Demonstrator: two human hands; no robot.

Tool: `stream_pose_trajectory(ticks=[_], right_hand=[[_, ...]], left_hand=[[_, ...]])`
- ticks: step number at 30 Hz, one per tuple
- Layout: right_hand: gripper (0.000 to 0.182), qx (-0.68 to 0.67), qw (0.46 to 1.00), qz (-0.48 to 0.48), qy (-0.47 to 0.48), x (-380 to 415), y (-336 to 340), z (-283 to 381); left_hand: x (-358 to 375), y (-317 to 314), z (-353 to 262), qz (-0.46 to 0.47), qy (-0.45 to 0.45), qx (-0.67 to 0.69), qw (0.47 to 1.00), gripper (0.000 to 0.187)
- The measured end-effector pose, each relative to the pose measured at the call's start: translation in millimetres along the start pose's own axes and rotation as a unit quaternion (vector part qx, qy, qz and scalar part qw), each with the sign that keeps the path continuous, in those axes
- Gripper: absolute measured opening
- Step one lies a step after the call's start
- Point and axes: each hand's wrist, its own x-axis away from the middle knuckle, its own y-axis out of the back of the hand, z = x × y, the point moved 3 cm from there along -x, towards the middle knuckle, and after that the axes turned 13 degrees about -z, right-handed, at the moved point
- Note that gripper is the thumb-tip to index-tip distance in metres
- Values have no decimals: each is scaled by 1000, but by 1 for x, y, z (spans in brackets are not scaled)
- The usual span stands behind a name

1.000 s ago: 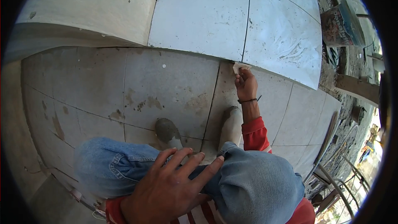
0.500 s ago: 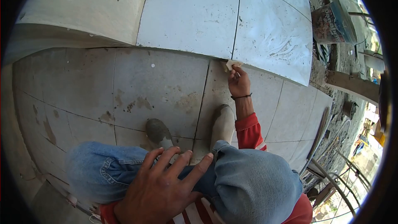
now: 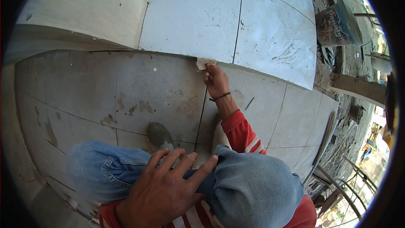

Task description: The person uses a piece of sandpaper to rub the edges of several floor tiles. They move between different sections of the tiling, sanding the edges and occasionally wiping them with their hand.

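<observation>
My right hand (image 3: 217, 81) pinches a small, flat beige pad (image 3: 205, 63) whose material I cannot make out. It touches the front edge of the white tiled step (image 3: 190, 21), left of the joint (image 3: 238, 25) between two tiles. A dark band circles the right wrist, below a red sleeve (image 3: 242, 128). My left hand (image 3: 166, 181) holds nothing. Its fingers are spread, and it hangs over my lap, near the jeans on my knees (image 3: 257, 185).
Grey floor tiles (image 3: 160, 84) with stains lie below the step. A cream block (image 3: 84, 8) rises at upper left. A bucket (image 3: 337, 25) stands beyond the step at right, near a beam (image 3: 358, 88) and bent rods (image 3: 344, 190). A thin dark stick (image 3: 249, 103) lies on the floor.
My right hand has slid left along the step's edge with the beige pad, crossing from near the tile joint. The thin stick on the floor now shows. The left hand stays nearly still.
</observation>
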Motion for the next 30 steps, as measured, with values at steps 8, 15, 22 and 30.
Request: stream_pose_trajectory(ticks=[8, 15, 22, 30], right_hand=[[11, -248, 942, -196, 110, -30, 191, 104], [11, -55, 984, -131, 105, -3, 132, 55], [13, -119, 982, -122, 78, -27, 113, 57], [9, -188, 912, -317, 181, -39, 229, 145]], left_hand=[[7, 2, 5, -8, 10, 3, 1000, 81], [-3, 0, -7, 10, -28, 18, 999, 81], [8, -3, -3, -63, 36, 36, 997, 76], [-4, -5, 0, -17, 43, 11, 999, 78]])
